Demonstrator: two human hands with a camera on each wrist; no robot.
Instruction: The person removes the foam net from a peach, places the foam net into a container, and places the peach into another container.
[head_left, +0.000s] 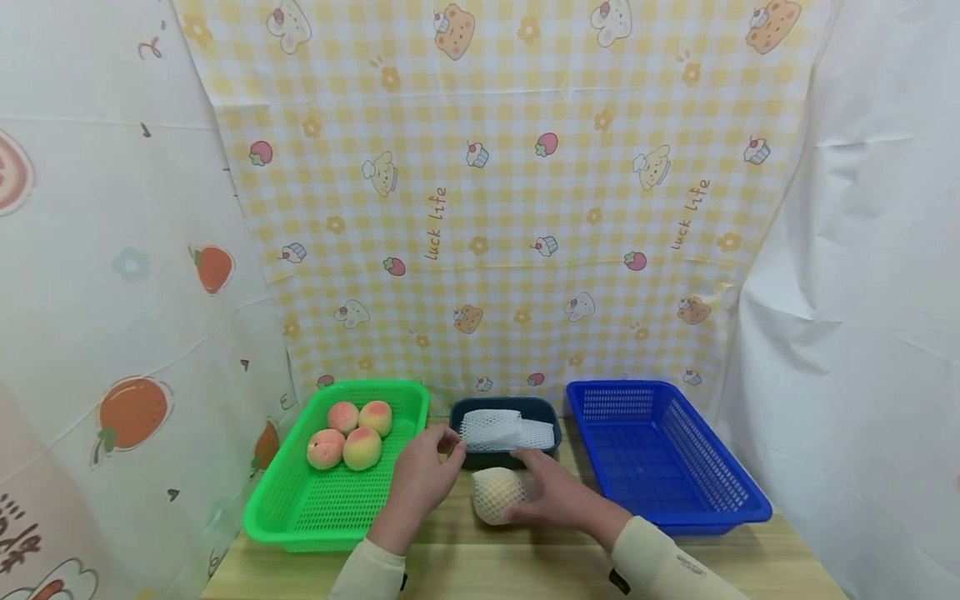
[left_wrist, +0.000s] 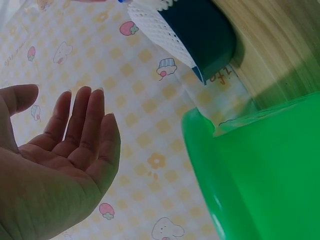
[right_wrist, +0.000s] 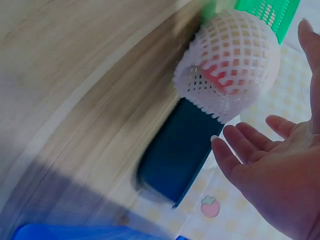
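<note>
A peach in a white foam net sleeve [head_left: 493, 497] sits on the wooden table, in front of the dark teal bin [head_left: 510, 459]. Close on its right is my right hand [head_left: 553, 492], fingers loosely bent and apart; in the right wrist view that hand [right_wrist: 280, 155] shows a gap to the netted peach [right_wrist: 235, 55]. The sleeve's open end and some red skin show there. My left hand [head_left: 426, 468] hovers between the green basket [head_left: 258, 512] and the teal bin, holding nothing. Its fingers [left_wrist: 92, 120] are relaxed in the left wrist view.
Several bare peaches [head_left: 363, 448] lie in the green basket on the left. White foam net sleeves [head_left: 491, 429] lie flat in the teal bin. A blue basket [head_left: 660, 467] stands on the right. Behind everything hangs a yellow checked cloth [head_left: 480, 200].
</note>
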